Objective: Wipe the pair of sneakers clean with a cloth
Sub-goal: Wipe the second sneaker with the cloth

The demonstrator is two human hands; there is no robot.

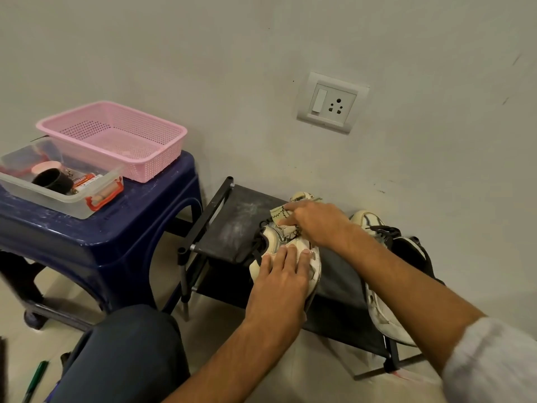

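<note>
Seated view, looking down on a low black fabric shoe rack [241, 219] set against a pale wall.

On the rack's top tier, near its middle: first sneaker [271, 239], cream with black laces, tipped partly onto its side.

Left hand [283, 274] laid across the near part of this sneaker. Grip spread flat, fingers straight and side by side, pressing down on the upper.

Right hand [316, 222] over the far part of the same sneaker. Grip clamped on the cloth [279, 214], a pale piece with a dark zigzag print, bunched beneath the curled fingers. Index finger stretched forward along it. Cloth touching the upper beside the laces.

Second sneaker [377, 228] to the right on the same tier, apart from the first and partly hidden behind the right forearm. Black laces loose, dark opening facing up, worn pale side showing below the forearm. White sleeve [494, 359] at the lower right edge.

Just beside the rack, to its left: dark blue plastic stool [130, 216]. On it, a pink perforated basket [157, 167] toward the wall. In front of that, a clear plastic container [58, 199] with orange-red clasps, holding a black cup [53, 180] and small items too blurred to name.

On the wall above the rack: white switch-and-socket plate [332, 103].

At lower left: knee [125, 353] in dark trousers, and a green pen [36, 376] on the pale floor.
</note>
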